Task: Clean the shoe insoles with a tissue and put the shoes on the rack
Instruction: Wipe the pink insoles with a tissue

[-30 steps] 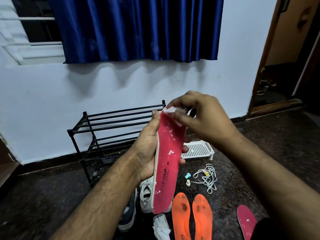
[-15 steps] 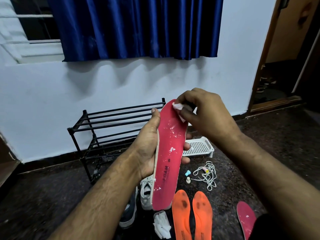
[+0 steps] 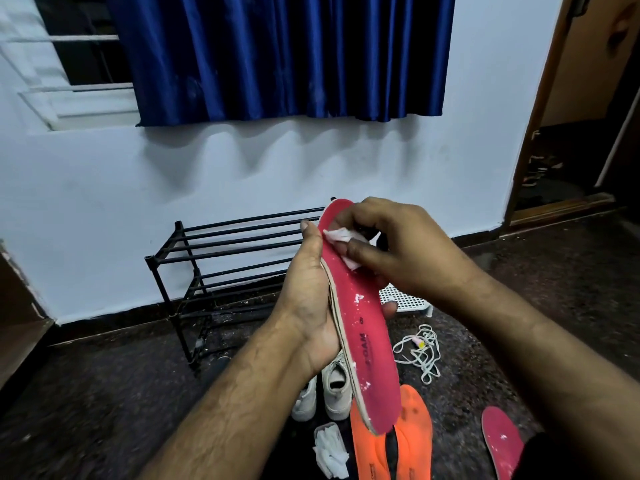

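- At the centre of the frame the left hand (image 3: 311,306) grips a red insole (image 3: 360,327) along its left edge, thumb up the side and fingertips showing past the right edge.
- The insole stands nearly upright, toe end up and tilted slightly left, heel end low over the orange insoles (image 3: 391,441); white specks dot its red face.
- The right hand (image 3: 398,251), just right of centre, pinches a small white tissue (image 3: 341,237) between thumb and curled fingers and presses it onto the upper part of the red insole, just below the toe.
- The two hands are close together, the left thumb tip beside the tissue.
- Behind the hands, a black metal rack (image 3: 221,268) stands against the white wall, left of centre.
- On the dark floor (image 3: 104,393) below the hands sits a pair of white shoes (image 3: 325,389), partly hidden by the left wrist and the insole.
- A crumpled wad of white tissues (image 3: 330,452) lies at the bottom centre, just left of the orange insoles.
- A second red insole (image 3: 502,441) lies at the lower right, apart from the rest.
- White laces (image 3: 420,351) lie in a loose heap right of the held insole, near a white perforated tray (image 3: 405,299).
- A blue curtain (image 3: 284,53) hangs across the top of the frame.
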`<state>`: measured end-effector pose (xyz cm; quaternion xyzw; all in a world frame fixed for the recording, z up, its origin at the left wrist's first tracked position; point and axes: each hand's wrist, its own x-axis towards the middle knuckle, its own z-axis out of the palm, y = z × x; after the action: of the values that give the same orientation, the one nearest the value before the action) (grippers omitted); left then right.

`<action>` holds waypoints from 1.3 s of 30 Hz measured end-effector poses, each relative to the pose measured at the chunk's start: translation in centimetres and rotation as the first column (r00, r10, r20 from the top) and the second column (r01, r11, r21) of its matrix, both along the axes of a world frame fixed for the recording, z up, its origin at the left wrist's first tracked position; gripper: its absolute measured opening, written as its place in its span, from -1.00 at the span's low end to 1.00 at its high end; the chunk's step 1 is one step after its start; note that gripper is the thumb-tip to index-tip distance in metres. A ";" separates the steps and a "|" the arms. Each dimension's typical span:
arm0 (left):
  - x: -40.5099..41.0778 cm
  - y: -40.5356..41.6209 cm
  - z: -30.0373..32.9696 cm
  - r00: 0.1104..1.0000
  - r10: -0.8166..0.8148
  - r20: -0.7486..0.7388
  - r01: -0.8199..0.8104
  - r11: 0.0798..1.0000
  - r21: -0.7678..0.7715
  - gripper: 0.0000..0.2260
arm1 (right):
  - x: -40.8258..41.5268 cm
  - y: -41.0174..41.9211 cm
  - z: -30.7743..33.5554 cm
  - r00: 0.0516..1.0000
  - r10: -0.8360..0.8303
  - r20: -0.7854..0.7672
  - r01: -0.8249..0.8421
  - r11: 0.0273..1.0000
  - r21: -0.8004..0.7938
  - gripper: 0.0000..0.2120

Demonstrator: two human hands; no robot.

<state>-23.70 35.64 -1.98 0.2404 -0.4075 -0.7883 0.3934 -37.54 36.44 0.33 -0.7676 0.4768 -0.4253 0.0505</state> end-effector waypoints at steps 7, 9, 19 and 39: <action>0.3 -0.5 -0.1 0.994 0.053 0.093 -0.051 0.998 -0.022 -0.30 | -1.0 -0.2 0.3 0.987 -0.065 0.145 0.074 0.996 -0.058 -0.90; 0.4 -0.4 0.1 0.993 0.052 0.102 -0.050 0.998 -0.024 -0.32 | -0.5 0.0 0.0 0.999 0.023 0.031 -0.024 0.999 0.024 -0.87; 0.5 -0.3 0.1 0.972 0.077 0.223 -0.072 0.997 -0.032 -0.28 | -1.3 -0.1 -0.2 0.986 0.102 -0.132 -0.094 0.994 0.064 -0.86; 0.3 0.0 0.1 0.946 0.109 0.305 -0.083 0.992 -0.098 -0.36 | -1.3 0.2 0.2 0.997 -0.006 -0.077 0.001 0.997 -0.073 -0.90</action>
<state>-23.37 35.60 -1.86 0.3640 -0.4846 -0.7029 0.3723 -38.85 36.61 0.55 -0.7840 0.4639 -0.4125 0.0034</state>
